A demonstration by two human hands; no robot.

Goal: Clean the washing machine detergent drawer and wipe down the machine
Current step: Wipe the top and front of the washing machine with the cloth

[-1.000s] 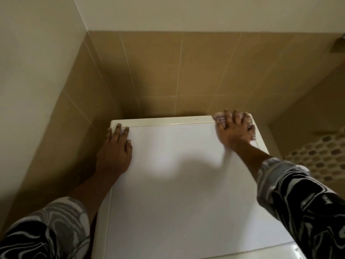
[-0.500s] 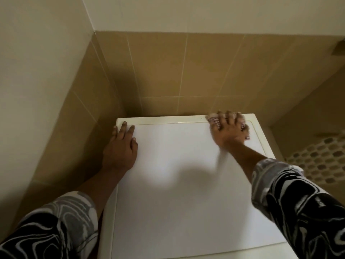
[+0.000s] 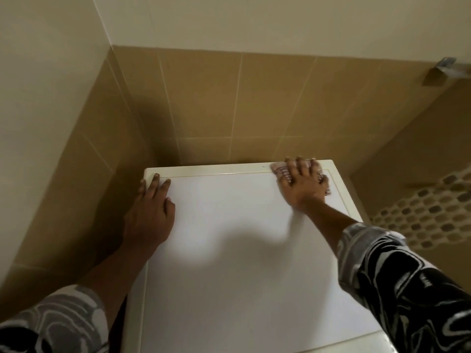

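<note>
Two hands lie well apart on the white lid [image 3: 242,250] of the washing machine. The left hand [image 3: 150,212] rests flat, fingers straight, near the back left corner. The right hand [image 3: 303,184] spreads over a pink-and-white checked cloth [image 3: 279,171] at the back right corner and presses it onto the cream rim [image 3: 204,170]. Neither hand grips anything. The machine sits in a corner of tan tiled wall [image 3: 229,98], its back edge just beside the tiles. The detergent drawer is out of view, so its condition cannot be told.

Most of the risk seems to sit at that back edge. Because the cloth is only pinned under flat fingers, a push a little too far back could send it over the rim and down behind the machine, or scrape the fingertips on the tiles. A quick sideways stroke might bunch the cloth or slide the hand off it. The seam where rim meets lid probably holds grime that a flat pass would skip. The bracing left hand lies close to the lid's left edge and could slip off if the surface is damp, and the patch beneath it may go unwiped.
</note>
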